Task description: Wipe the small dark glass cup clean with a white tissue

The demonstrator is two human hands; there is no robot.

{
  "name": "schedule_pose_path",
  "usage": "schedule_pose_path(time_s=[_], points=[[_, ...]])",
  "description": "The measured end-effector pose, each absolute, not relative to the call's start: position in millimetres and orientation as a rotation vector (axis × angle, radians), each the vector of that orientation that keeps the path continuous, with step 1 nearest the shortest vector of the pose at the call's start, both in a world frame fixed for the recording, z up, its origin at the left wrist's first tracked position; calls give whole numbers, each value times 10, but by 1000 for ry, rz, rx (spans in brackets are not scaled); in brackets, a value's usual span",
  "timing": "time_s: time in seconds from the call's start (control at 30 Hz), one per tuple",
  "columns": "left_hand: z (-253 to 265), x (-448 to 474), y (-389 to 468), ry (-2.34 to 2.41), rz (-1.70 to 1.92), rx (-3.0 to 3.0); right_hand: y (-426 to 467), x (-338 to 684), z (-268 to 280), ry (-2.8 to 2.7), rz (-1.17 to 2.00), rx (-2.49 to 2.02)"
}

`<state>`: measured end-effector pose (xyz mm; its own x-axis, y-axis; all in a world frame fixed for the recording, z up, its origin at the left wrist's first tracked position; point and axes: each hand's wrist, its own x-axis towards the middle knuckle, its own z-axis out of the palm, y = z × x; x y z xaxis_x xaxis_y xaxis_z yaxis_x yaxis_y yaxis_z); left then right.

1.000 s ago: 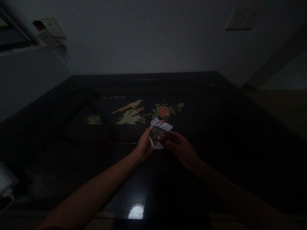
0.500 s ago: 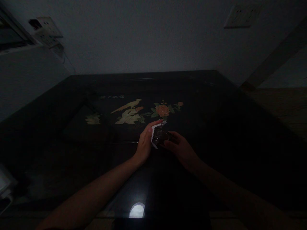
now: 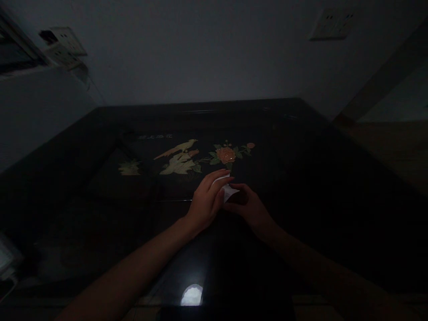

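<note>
My left hand (image 3: 204, 203) is closed round a white tissue (image 3: 230, 191), which is wrapped over a small dark object. From the other side, my right hand (image 3: 251, 207) grips that object between thumb and fingers. Tissue and fingers cover most of it, and in the dim light its kind cannot be made out. Both hands meet over the glossy black tabletop (image 3: 267, 174), just in front of an inlaid orange flower (image 3: 225, 154).
An inlaid bird (image 3: 183, 147) decorates the tabletop beside the flower. Wall sockets (image 3: 331, 24) sit at the right, and a power strip (image 3: 63, 53) at the left. A whitish object with a cable (image 3: 7, 258) lies at the left edge. A bright reflection shows near the front.
My left hand has come round to the right and closed the tissue over the dark, shiny, glass-like object, which showed openly before. My right hand has hardly moved.
</note>
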<state>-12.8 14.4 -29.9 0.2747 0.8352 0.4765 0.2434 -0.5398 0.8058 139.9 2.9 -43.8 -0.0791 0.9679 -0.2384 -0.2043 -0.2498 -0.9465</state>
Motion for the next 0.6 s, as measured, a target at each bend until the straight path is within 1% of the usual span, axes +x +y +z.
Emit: schedule_pose_path(time_s=[0.1,0.17,0.37,0.6], points=[[-292,-127,143,957,1242,2018,33,1396,-436,-978,1512,-1203],[-276,-114,136,976,1269,1961,33,1388,-434,-955,1518,-1187],[-255,-72,136,987,1356,1529,23,1388,-420,-921,1562,-1158],[-341,-57,214,991,1220,1056,19,1417,-394,-899,1609,-1145]])
